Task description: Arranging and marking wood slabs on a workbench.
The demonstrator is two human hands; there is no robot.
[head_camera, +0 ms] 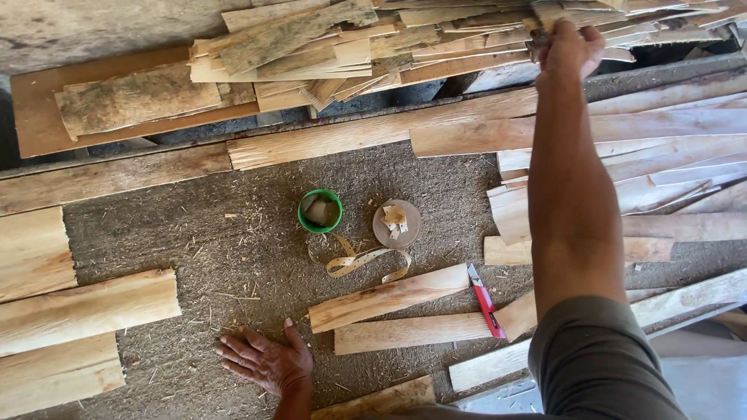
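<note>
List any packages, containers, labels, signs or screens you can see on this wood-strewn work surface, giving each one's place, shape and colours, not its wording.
No labels, signs or screens are visible.
Green container: middle of the surface, round, open, bright green rim, pale scraps inside.
Brown disc: just right of it, round, flat, scraps on top; possibly a lid.
Nearby: tan curled strip below them, red utility knife to the lower right.

Right hand (570, 48) reaching into the veneer pile (436, 39) at the far edge of the work surface, fingertips buried among the strips, grip impossible to judge. Left hand (264, 360) cut off at the wrist by the bottom edge. Contents of the green cup (320, 211) too small to tell.
</note>
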